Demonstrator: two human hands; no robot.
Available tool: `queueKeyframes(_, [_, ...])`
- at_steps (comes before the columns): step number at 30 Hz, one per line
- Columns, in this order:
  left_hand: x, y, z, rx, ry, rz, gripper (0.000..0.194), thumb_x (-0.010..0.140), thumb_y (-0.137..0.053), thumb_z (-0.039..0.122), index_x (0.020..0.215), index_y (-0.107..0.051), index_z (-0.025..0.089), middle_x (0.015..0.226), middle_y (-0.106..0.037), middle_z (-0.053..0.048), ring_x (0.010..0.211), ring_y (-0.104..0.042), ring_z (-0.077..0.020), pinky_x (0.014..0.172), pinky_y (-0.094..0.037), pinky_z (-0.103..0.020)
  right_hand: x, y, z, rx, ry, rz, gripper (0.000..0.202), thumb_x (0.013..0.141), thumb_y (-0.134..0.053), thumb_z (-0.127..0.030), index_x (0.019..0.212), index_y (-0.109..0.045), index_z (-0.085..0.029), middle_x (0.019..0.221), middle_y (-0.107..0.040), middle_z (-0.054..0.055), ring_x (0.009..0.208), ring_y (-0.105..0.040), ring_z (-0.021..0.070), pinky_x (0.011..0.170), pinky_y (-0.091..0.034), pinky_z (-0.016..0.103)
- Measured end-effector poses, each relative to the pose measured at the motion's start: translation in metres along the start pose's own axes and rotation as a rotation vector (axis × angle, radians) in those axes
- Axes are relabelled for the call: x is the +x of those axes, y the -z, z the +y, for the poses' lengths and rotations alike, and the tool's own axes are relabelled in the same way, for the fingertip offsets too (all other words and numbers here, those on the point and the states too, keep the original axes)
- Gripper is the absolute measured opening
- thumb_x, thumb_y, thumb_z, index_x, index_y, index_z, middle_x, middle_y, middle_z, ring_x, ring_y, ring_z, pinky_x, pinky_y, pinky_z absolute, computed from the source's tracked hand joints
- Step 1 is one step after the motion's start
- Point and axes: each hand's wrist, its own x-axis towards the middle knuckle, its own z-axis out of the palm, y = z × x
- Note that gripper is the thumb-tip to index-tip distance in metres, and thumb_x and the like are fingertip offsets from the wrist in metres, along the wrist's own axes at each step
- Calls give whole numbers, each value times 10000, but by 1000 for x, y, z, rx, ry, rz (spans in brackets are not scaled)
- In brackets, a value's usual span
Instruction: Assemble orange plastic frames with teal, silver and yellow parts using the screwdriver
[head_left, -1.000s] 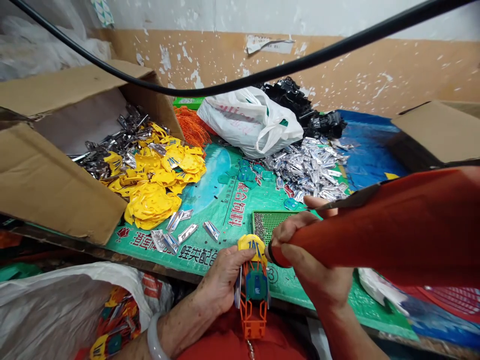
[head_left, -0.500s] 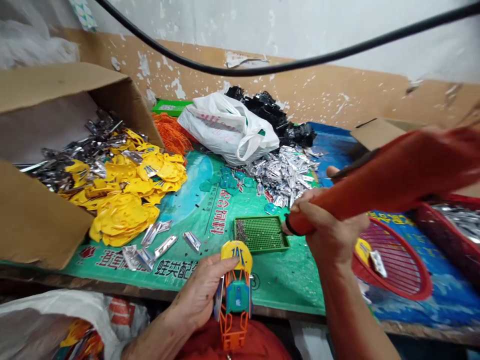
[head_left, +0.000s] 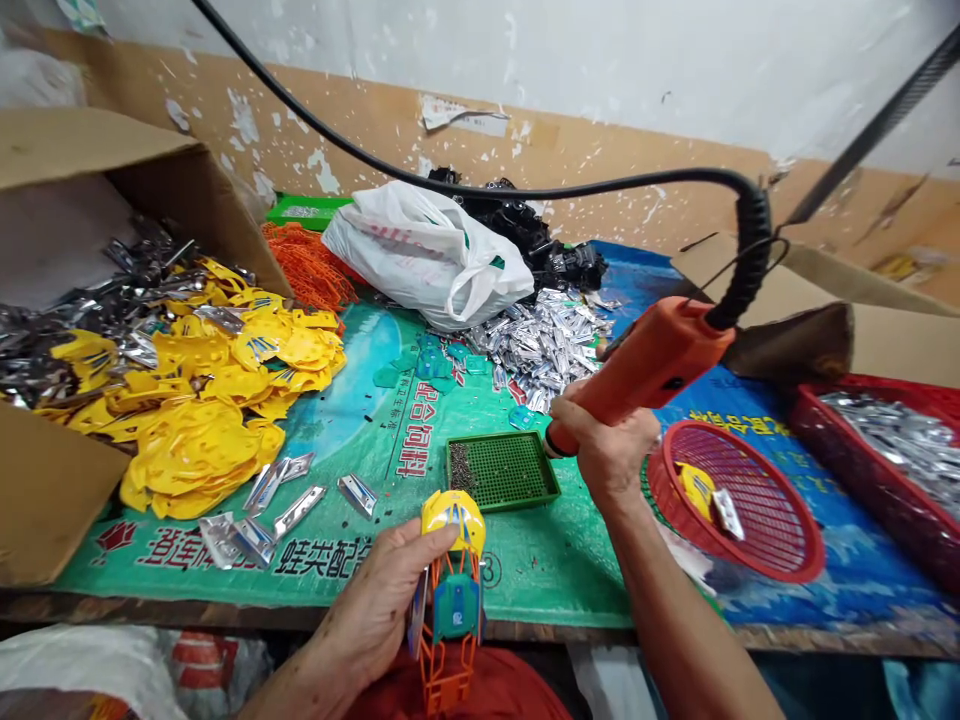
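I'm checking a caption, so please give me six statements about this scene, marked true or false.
1. The left hand holds a yellow, green and orange assembly. True.
2. The right hand grips an orange tool. True.
3. The tool touches the assembly. False: they are apart.
4. The green tray lies between the yellow pile and the red basket. True.
5. Orange parts fill the tray. False: it holds small dark bits.
6. Only black parts lie in the basket. False: it holds a yellow piece and a silver piece.

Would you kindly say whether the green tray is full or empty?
Neither: the green tray has small grey pieces toward its left end, with much of its grid bare.
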Motion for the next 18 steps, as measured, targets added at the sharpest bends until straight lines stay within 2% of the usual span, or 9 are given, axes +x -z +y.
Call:
queueKeyframes(8, [0, 1, 0, -42, -6, -9, 259, 659, -820, 316, 792, -743, 107, 611, -692, -37, 511, -572, -104, 525, -493, -183, -1, -3, -1, 7, 1, -13, 157, 538, -772, -235, 549, -624, -187, 514, -577, -43, 497, -527, 137, 521, -461, 302])
queueKeyframes(18, [2, 5, -4, -57, 16, -18, 262, 708, -795, 313, 835, -727, 94, 668, -703, -50, 533, -594, -111, 504, -505, -192, -2, -2, 5, -10, 28, 8, 133, 549, -776, -191, 567, -645, -189, 504, -583, -48, 505, -537, 145, 558, -460, 311])
